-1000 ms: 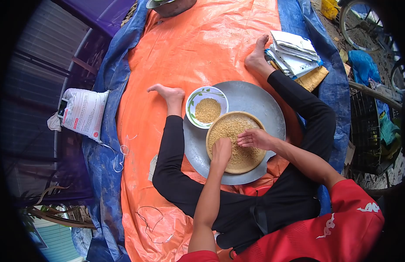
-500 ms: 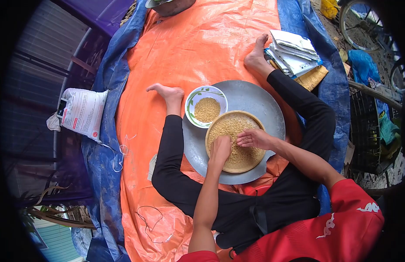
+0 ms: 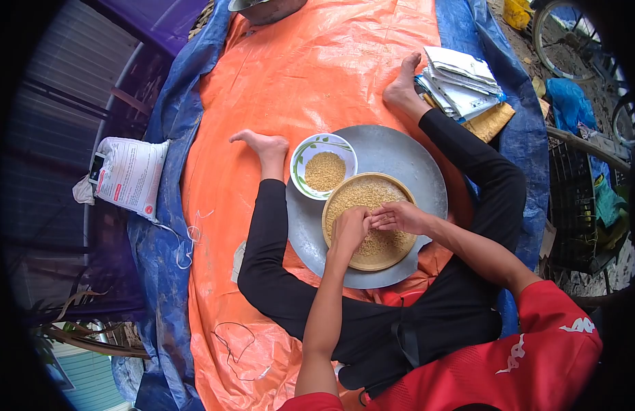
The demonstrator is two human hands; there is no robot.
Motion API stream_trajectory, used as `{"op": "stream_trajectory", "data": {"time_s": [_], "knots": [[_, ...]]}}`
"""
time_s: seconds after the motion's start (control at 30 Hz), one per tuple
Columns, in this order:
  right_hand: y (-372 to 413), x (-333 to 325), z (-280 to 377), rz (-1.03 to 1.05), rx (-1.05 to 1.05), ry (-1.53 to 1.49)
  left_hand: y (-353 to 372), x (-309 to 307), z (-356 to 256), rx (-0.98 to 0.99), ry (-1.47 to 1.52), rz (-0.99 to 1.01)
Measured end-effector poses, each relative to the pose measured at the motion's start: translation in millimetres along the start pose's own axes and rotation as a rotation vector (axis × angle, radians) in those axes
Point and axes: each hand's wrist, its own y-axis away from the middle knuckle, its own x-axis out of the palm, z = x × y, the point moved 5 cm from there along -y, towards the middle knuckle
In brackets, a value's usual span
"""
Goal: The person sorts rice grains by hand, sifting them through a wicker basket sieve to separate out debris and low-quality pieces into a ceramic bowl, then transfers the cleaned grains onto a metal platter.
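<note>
A round shallow basket with a tan rim holds a layer of yellowish grains. Above these grains my left hand is closed, fingers curled inward, and what it pinches is too small to make out. Beside it my right hand has its fingers stretched out and slightly cupped; its fingertips meet those of the left hand. A white bowl with green leaf patterns touches the basket's upper left side and has more grains inside. Both vessels rest on a large round grey metal tray.
My legs in black trousers lie spread around the tray on an orange tarp. Folded white sacks lie near one foot. A filled white sack leans at the left, and a metal pot stands at the top.
My left hand has moved slightly right and up, so its fingertips now meet my right hand's fingers. The right hand, basket and bowl stay nearly in place.
</note>
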Motion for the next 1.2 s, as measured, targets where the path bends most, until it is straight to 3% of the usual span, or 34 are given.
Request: {"op": "stream_trajectory", "data": {"time_s": [0.1, 0.3, 0.5, 0.9, 1.2], "knots": [[0, 0, 0, -0.007, 0.005, 0.009, 0, 6, 16, -0.036, -0.118, 0.007], [0, 0, 1, -0.010, 0.004, 0.017, 0, 22, 14, 0.098, -0.244, 0.018], [0, -1, 1, -0.016, -0.002, 0.013, -3, 29, 17, 0.104, -0.245, 0.028], [0, -3, 1, -0.041, 0.002, 0.039, -3, 17, 29, -0.008, -0.197, -0.001], [-1, -5, -1, -0.046, -0.003, -0.004, -1, 9, -13, 0.105, 0.040, -0.029]]}}
